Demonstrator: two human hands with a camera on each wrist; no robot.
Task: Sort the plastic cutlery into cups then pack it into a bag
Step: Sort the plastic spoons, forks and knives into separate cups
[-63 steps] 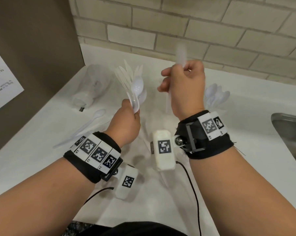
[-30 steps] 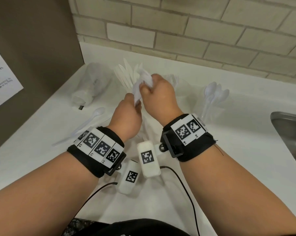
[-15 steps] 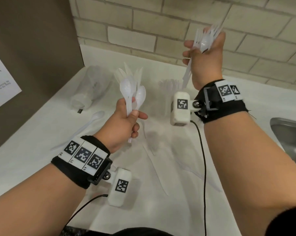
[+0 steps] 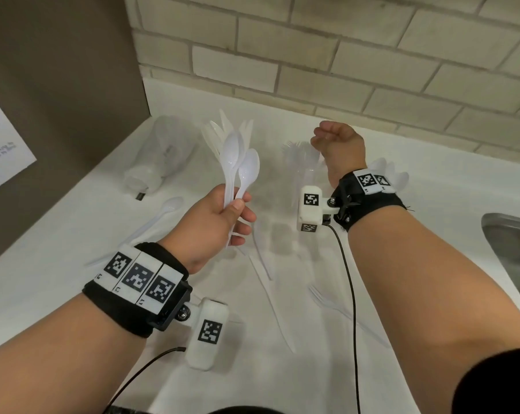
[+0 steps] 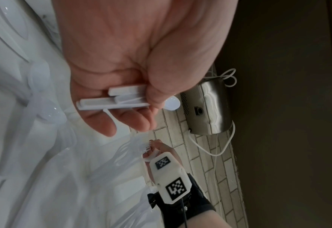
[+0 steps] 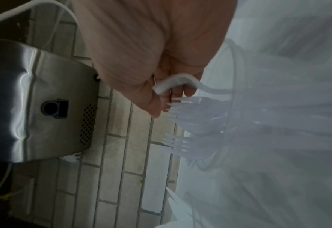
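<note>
Plastic spoons (image 4: 236, 162) stand bowls-up in my left hand (image 4: 213, 225) at centre frame of the head view, thumb and curled fingers pinching the handles. My right hand (image 4: 339, 147) hangs over the cup of forks (image 4: 302, 158) right of centre; here I cannot tell how its fingers lie. A cup of knives (image 4: 222, 127) stands behind the spoons, and loose cutlery lies on the white counter (image 4: 73, 264) below.

Left wrist view: my fingers (image 5: 122, 120) curl round the spoon handles (image 5: 112, 103) at centre.

Right wrist view: loosely curled fingers (image 6: 157, 108) touch the fork tines (image 6: 182, 106) at centre; a white handle (image 6: 173, 84) rests on them.
</note>
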